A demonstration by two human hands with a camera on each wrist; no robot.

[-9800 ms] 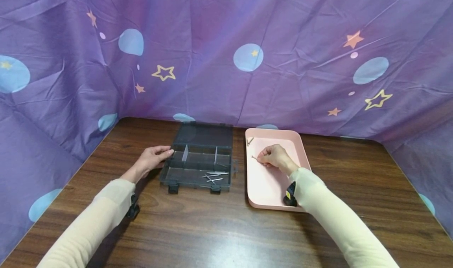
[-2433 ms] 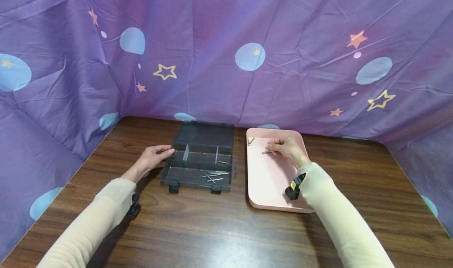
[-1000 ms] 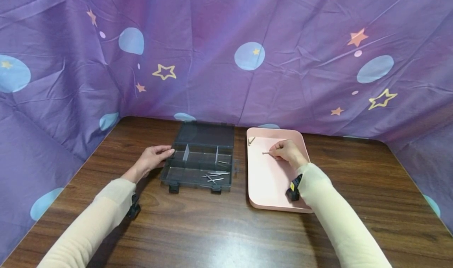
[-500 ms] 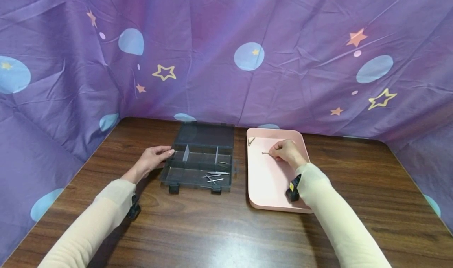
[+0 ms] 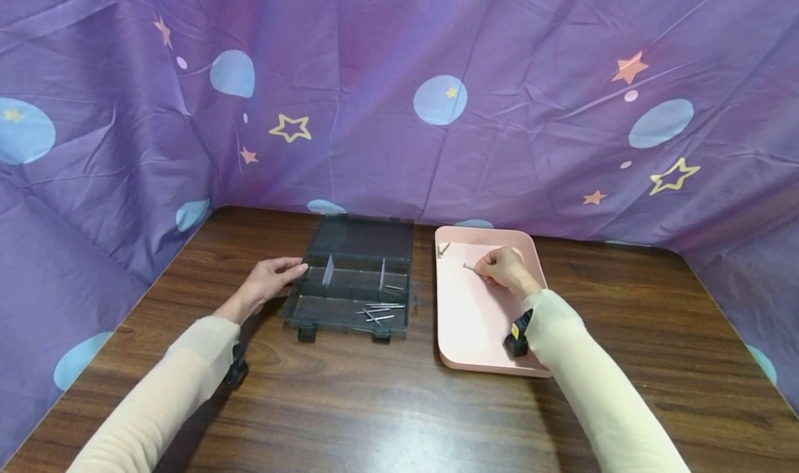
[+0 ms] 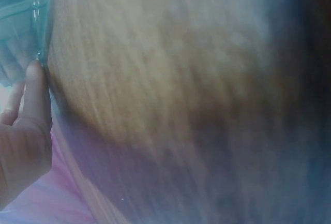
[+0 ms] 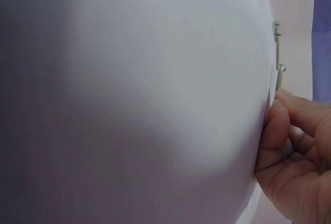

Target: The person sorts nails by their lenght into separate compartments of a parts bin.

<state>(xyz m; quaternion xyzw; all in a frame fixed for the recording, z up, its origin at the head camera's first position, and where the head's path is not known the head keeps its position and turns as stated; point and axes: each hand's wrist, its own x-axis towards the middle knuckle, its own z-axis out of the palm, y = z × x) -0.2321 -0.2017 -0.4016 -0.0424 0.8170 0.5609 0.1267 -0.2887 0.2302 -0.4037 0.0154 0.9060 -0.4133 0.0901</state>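
My right hand (image 5: 502,266) is over the pink tray and pinches a small metal screw (image 5: 469,268) between thumb and fingertips. In the right wrist view the screw's round head and threaded shank (image 7: 280,76) stick out past the fingertips. More screws (image 5: 442,250) lie in the tray's far left corner. My left hand (image 5: 272,277) rests at the left side of a dark see-through organizer box (image 5: 337,320), fingers fairly straight against its wall. Several thin metal pieces (image 5: 381,311) lie in the box's long front compartment, and a smaller one (image 5: 394,287) in the back right compartment.
The box lid (image 5: 362,237) is folded back toward the curtain, its two latches (image 5: 306,333) facing the near side. Right of the box stands the low-walled pink tray (image 5: 458,363). Both are on a brown wooden table (image 5: 349,403), with a purple patterned curtain (image 5: 374,161) behind.
Over the last second the right hand stays nearly still, and the screw's head end tilts slightly upward. A piece in the back right compartment shows more plainly than 9.8 s ago. The left hand keeps its place.
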